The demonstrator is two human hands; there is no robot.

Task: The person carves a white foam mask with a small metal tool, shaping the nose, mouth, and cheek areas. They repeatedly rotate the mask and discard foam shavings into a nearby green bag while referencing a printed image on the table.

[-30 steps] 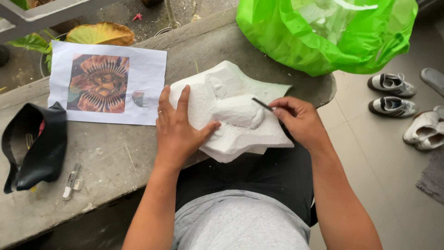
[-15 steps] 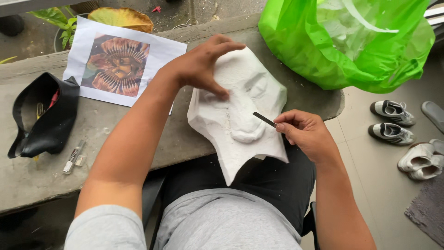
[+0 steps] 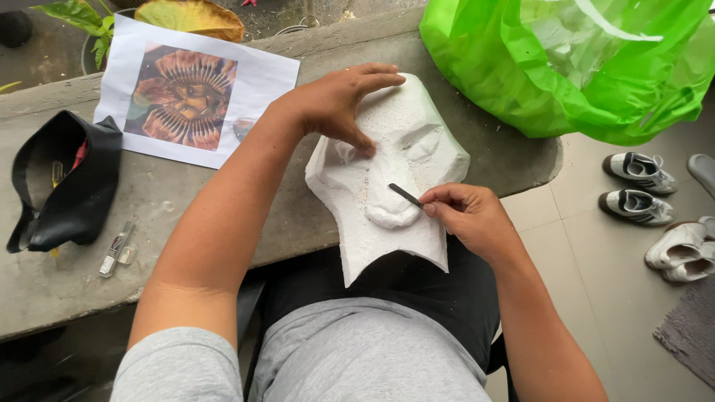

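I see a white foam face carving [image 3: 387, 186] lying face up, its upper part on the grey concrete bench [image 3: 186, 201] and its pointed chin end hanging over the bench edge above my lap. My left hand [image 3: 339, 100] rests on its forehead and eye area, fingers spread, with a fingertip pressing near the left eye socket; it is flat on the foam and not closed round anything. My right hand [image 3: 473, 216] pinches a thin dark blade tool [image 3: 406, 196], thumb and fingers tight around its near end. The tool's tip touches the side of the carved nose, just above the mouth. White crumbs lie on the cheek by the nose.

To the far left on the bench is a printed colour picture of a mask [image 3: 186, 93] on white paper, lying flat, well apart from the carving. Nearer the left edge lies a black pouch [image 3: 63, 186], open, with a small clear cutter [image 3: 118, 249] just beside it. A bright green plastic bag [image 3: 581, 63] sits at the bench's right end, near the carving but not touching it. Several shoes [image 3: 640, 190] stand on the tiled floor to the right. A yellowed leaf [image 3: 190, 16] shows beyond the paper.
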